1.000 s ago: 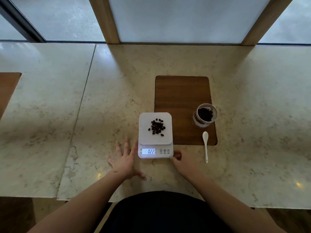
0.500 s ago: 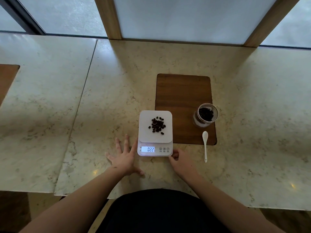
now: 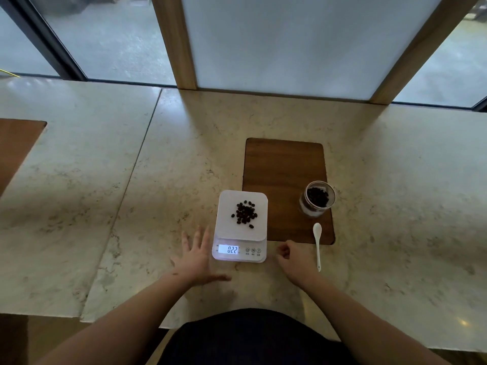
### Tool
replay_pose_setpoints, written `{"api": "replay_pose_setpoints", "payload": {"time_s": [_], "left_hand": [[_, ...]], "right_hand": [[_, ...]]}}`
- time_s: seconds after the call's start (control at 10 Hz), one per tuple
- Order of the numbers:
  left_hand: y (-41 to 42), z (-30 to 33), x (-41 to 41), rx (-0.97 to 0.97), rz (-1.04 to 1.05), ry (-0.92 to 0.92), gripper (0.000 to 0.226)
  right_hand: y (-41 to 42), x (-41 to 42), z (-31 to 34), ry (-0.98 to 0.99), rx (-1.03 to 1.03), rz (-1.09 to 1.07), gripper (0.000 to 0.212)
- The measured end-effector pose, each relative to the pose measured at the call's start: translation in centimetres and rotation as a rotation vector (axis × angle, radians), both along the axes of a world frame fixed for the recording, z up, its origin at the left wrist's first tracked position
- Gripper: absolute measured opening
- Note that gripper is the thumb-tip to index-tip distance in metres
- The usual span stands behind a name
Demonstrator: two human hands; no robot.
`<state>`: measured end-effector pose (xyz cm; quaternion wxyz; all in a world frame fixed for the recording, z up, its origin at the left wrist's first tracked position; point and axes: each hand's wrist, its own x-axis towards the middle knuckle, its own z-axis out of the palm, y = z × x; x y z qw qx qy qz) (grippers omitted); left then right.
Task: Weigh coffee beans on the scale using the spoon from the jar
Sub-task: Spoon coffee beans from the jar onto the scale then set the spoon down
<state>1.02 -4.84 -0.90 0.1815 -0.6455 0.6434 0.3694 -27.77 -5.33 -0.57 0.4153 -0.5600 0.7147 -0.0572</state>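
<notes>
A white digital scale (image 3: 226,231) sits on the marble counter, its lit display reading 022. A small pile of dark coffee beans (image 3: 245,214) lies on its platform. To the right, an open glass jar (image 3: 317,198) with beans inside stands on a wooden mat (image 3: 283,169). A white spoon (image 3: 317,243) lies flat, bowl on the mat's near edge, handle toward me. My left hand (image 3: 194,255) rests flat with fingers spread, just left of the scale. My right hand (image 3: 293,259) is loosely curled and holds nothing, between the scale and the spoon.
The marble counter (image 3: 131,206) has a seam running diagonally at the left. Another wooden mat (image 3: 15,146) is at the far left edge. Windows and wooden posts stand behind the counter. The counter's near edge lies just in front of my body.
My right hand has drawn back from the scale's front right corner toward the right. The view has tilted so the far windows show more. The display still reads 022.
</notes>
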Motion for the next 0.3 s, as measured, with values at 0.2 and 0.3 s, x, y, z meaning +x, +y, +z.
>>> {"api": "replay_pose_setpoints", "payload": {"time_s": [0.2,0.3], "left_hand": [[-4.4,2.3,-0.8,-0.158,0.013,-0.007,0.102],[-6.8,4.6,-2.9,-0.172,-0.106,-0.112,0.091]], "right_hand": [[-3.0,-1.6,2.6,0.185,0.051,0.173,0.035],[-5.1,-0.6,4.6,0.248,0.173,0.309,0.047]]}}
